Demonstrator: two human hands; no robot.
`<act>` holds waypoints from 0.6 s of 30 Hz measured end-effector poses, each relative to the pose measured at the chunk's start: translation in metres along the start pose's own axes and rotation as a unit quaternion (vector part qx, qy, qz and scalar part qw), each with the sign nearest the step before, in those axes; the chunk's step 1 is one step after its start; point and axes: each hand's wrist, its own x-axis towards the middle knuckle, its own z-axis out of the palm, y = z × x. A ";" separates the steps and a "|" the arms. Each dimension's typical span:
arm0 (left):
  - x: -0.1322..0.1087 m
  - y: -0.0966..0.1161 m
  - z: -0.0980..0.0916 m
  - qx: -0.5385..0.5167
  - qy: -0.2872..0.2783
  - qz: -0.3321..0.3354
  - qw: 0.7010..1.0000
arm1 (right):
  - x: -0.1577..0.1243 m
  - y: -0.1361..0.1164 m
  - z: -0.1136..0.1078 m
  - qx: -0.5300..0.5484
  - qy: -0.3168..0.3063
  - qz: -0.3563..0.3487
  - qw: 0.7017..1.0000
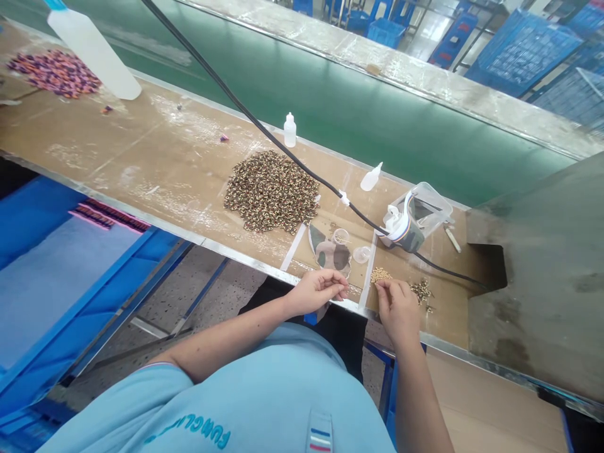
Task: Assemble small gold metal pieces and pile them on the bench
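My left hand point(315, 291) rests at the bench's front edge, its fingertips pinched together above a camouflage-patterned fabric piece point(329, 253). My right hand point(399, 311) pinches at the edge of a small pile of tan beads point(380, 275). Anything between the fingertips of either hand is too small to make out. A darker heap of small metallic pieces point(419, 290) lies just right of my right hand. Two small clear cups point(340, 236) point(361, 254) stand beyond the fabric. Farther back spreads a large pile of brown patterned rings point(271, 190).
A wooden workbench point(189, 170) runs diagonally, with a green belt point(358, 107) behind it. A black cable point(302, 163) crosses above it. White bottles point(93, 50) point(289, 130), a clear box point(418, 217) and a purple-orange pile point(54, 73) stand around. Blue crates lie beyond and at left.
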 end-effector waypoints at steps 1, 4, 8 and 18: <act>0.000 0.000 0.000 0.006 -0.001 -0.001 1.000 | 0.000 -0.003 -0.001 0.034 -0.001 0.018 0.999; 0.001 0.002 0.000 0.025 -0.001 -0.007 1.000 | 0.002 -0.016 -0.004 0.139 -0.013 0.055 0.989; 0.003 0.006 0.000 0.047 -0.004 -0.027 0.999 | 0.006 -0.036 -0.001 0.229 -0.033 0.061 0.971; 0.004 0.012 0.002 0.047 0.005 -0.041 0.998 | 0.010 -0.051 0.009 0.185 -0.033 -0.018 0.982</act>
